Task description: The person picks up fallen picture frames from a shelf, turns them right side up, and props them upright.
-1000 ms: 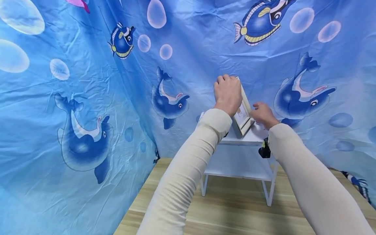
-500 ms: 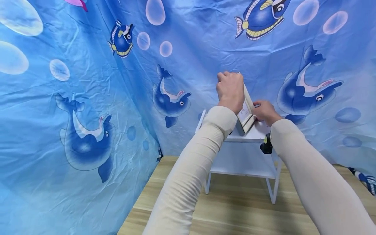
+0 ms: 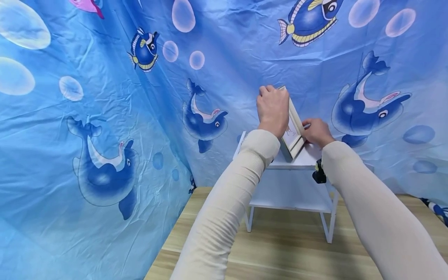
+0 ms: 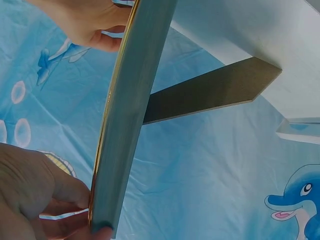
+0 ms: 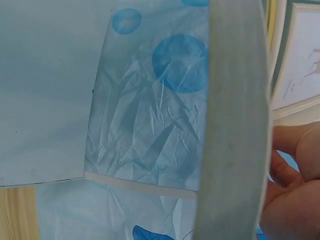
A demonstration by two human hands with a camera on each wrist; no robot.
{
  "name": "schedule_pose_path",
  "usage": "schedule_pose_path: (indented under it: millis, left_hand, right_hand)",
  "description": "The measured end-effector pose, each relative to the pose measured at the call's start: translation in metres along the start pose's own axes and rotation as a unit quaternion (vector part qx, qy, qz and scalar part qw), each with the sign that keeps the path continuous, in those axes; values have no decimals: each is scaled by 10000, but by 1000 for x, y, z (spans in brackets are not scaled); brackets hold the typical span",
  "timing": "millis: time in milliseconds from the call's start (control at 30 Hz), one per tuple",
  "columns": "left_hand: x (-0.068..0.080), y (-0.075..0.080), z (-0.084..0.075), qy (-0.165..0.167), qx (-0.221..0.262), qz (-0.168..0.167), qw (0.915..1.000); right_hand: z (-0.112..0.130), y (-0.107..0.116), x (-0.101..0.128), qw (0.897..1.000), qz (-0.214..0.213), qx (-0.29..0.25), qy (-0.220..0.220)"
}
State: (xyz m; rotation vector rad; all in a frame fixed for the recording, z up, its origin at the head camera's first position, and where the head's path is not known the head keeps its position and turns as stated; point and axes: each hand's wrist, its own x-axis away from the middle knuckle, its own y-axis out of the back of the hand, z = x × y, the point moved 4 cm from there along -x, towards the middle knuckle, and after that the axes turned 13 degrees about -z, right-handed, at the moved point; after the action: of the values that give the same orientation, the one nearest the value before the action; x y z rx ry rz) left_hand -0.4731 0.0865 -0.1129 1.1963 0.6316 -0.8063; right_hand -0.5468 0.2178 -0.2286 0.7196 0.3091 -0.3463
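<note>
In the head view a picture frame (image 3: 296,123) with a pale border and a small drawing leans over the white table top (image 3: 309,158). My left hand (image 3: 273,109) grips its upper left part and hides much of it. At the lower right edge, my right hand (image 3: 316,132) holds the frame with thumb and fingers. The left wrist view shows the frame side-on, its brown support leg (image 4: 215,92) swung out behind, tip at the white surface. Left thumb and fingers pinch one end of the frame there. In the right wrist view the frame's side (image 5: 235,125) stands beside the right fingers.
The small white table has a lower shelf (image 3: 290,204) and thin legs, and stands on a wood-look floor (image 3: 266,252). Blue curtains (image 3: 224,163) printed with dolphins, fish and bubbles hang close behind and at the left. A black wrist camera (image 3: 319,173) hangs under the right wrist.
My right hand has closed in from just right of the frame onto its lower right edge. The left hand has kept its grip; the head view has shifted slightly.
</note>
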Motion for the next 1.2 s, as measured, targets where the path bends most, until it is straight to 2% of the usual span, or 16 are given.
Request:
schedule_pose_path:
  millis: [333,667,1000,1200]
  left_hand:
    - [-1,1,-3,-119,50,-8,9999]
    - [0,-1,-3,-137,291,-12,9995]
    - [1,-7,15,-41,555,60,9984]
    - [0,-8,16,48,774,-33,9970]
  right_hand:
    - [0,7,5,9982,-520,309,-34]
    - [-3,10,10,9956,-775,534,-10]
    - [10,6,17,9936,-911,660,77]
    - [9,9,22,9927,-1019,637,103]
